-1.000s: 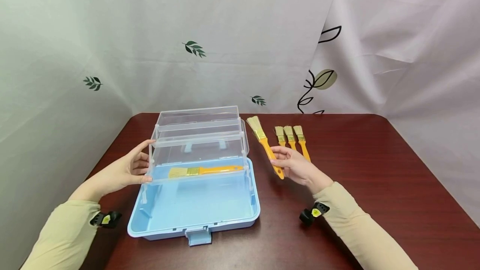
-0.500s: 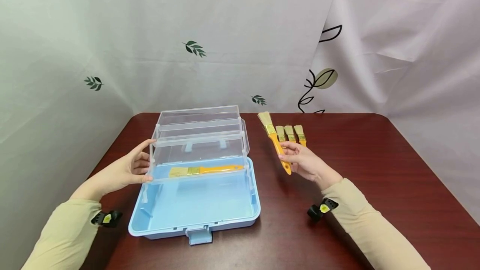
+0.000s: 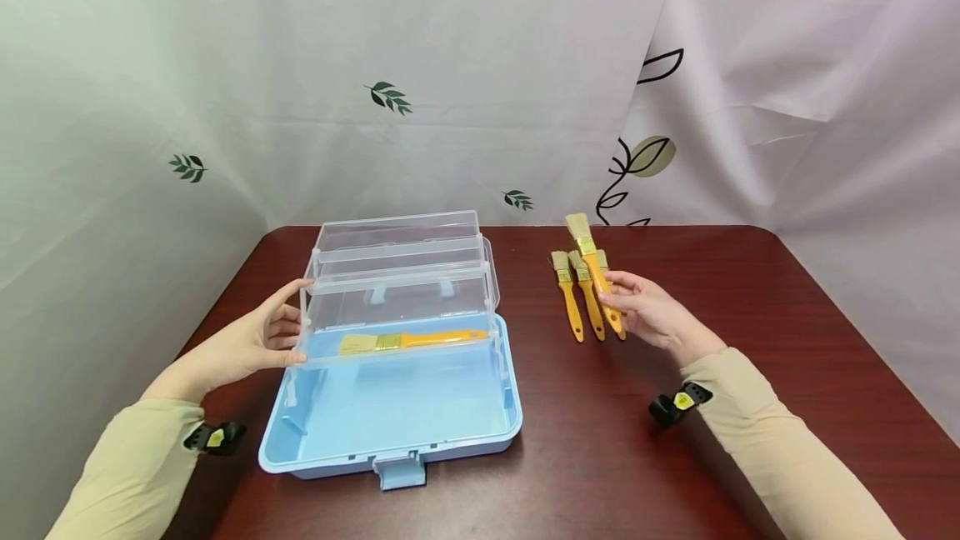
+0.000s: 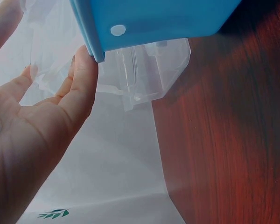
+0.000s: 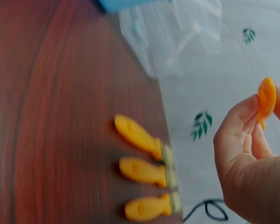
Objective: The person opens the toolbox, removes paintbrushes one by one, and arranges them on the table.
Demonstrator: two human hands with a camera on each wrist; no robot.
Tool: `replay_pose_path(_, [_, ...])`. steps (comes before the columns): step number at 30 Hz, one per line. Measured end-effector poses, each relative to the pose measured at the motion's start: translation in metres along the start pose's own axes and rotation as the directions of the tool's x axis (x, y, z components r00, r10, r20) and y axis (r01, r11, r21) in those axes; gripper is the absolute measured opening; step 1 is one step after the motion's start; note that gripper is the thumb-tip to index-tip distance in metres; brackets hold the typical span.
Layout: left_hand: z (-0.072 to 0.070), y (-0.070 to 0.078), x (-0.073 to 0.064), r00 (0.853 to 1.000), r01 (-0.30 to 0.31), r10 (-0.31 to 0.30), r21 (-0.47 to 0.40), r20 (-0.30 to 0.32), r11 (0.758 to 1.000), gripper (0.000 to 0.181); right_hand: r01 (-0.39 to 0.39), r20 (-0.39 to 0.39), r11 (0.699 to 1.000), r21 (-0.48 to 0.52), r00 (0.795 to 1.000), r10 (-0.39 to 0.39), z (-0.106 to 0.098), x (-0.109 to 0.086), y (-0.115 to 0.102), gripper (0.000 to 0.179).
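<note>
My left hand [image 3: 240, 348] holds the left end of the clear tiered tray [image 3: 397, 298], thumb at its lower edge and index finger at its upper edge. The tray stands raised over the open light blue case [image 3: 397, 407]. A paintbrush [image 3: 420, 341] with an orange handle lies crosswise at the tray's lower tier; whether in it or behind it, I cannot tell. My right hand [image 3: 656, 315] pinches another orange-handled paintbrush [image 3: 597, 273] by its handle, bristles up. It is above three paintbrushes on the table, among them a left one [image 3: 568, 298]; the held brush partly hides the rightmost.
The dark red wooden table [image 3: 750, 340] extends to the right of the brushes. A latch [image 3: 399, 470] hangs at the case's front. A white curtain [image 3: 450, 65] with leaf prints borders the table at the back and sides.
My right hand has carried its paintbrush rightward and slightly away, from beside the case to above the three brushes, uncovering the left handles. My left hand and the case have stayed in place.
</note>
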State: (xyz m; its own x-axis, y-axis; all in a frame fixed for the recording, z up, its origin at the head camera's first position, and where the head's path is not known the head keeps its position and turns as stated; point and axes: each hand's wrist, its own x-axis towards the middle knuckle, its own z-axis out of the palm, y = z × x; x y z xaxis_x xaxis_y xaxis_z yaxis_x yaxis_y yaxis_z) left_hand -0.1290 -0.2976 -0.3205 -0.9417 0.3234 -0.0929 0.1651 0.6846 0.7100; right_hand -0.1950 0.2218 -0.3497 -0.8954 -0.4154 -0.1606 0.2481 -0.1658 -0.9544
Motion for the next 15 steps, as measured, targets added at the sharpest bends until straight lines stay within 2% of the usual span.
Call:
replay_pose_path(8, [-0.001,0.001,0.001,1.0,0.005,-0.005,0.01,-0.001,1.0,0.101,-0.028,-0.062,0.999,-0.029,0.998,0.026,-0.025,-0.005,0.004,0.02])
replay_pose_path(15, [0.0,0.001,0.001,1.0,0.006,-0.006,0.006,-0.001,1.0,0.101,-0.062,-0.083,0.998,-0.024,0.995,0.06,-0.039,-0.005,0.008,0.019])
